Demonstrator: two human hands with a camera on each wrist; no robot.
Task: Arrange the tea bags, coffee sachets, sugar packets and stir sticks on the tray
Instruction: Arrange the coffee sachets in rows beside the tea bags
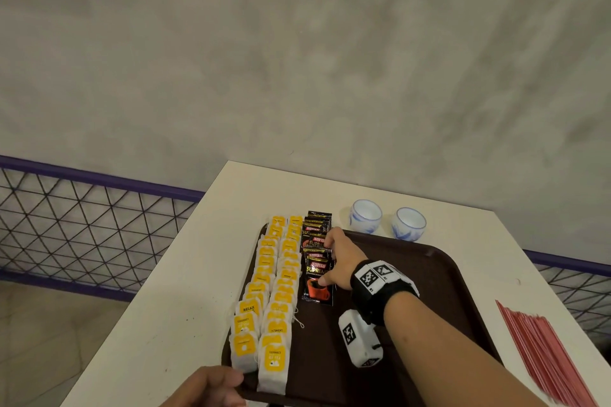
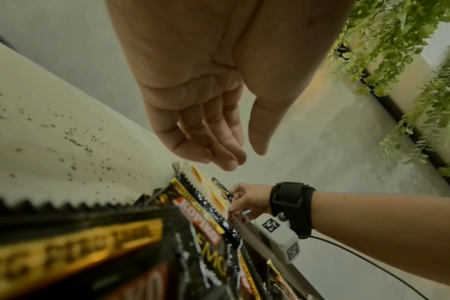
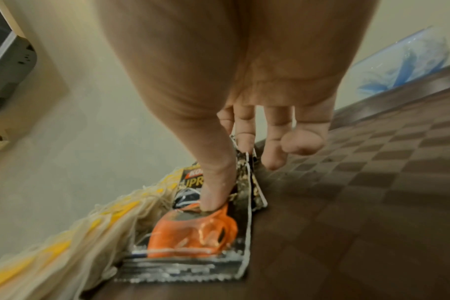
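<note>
A brown tray [image 1: 413, 291] lies on a white table [image 1: 185, 274]. Two rows of yellow tea bags [image 1: 274, 291] fill its left side. Beside them runs an overlapping column of black coffee sachets [image 1: 317, 291]. My right hand [image 1: 327, 261] rests on that column, the thumb pressing the nearest sachet [image 3: 193, 229] on its orange cup picture and straight fingers touching sachets further back. My left hand [image 1: 215, 383] hovers at the tray's front left corner, fingers relaxed and empty [image 2: 244, 158]. More sachets [image 2: 193, 233] sit blurred close under the left wrist. Red stir sticks [image 1: 542, 353] lie on the table to the right.
Two white and blue cups [image 1: 365, 215] [image 1: 409, 223] stand behind the tray. The tray's right half [image 3: 360, 192] is bare. A purple-railed mesh fence [image 1: 82, 218] runs past the table's left edge. No sugar packets are in view.
</note>
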